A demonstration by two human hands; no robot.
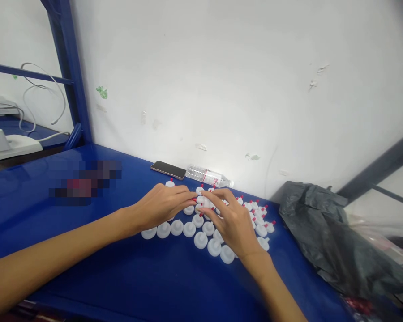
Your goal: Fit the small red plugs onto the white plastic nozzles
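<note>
Over the blue table my right hand point(233, 219) is closed around a white plastic nozzle cap point(206, 202), held sideways between thumb and fingers. My left hand point(164, 205) pinches a small red tip cap point(194, 200) at the nozzle's end. Whether the red cap is fully seated cannot be seen. Below and around both hands stand several similar white nozzle caps. Those nearest me, such as one white cap point(200, 240), have bare spouts. Farther back and to the right, others like the white cap point(269, 227) carry red tips. My hands hide part of the group.
Against the wall lie a black phone point(168, 169) and a clear plastic bottle point(208, 175). A dark plastic bag point(309, 223) spreads over the right edge of the blue table point(161, 273). Left are a blurred-out item point(83, 185), a blue metal post point(69, 67) and a white power strip point(16, 146).
</note>
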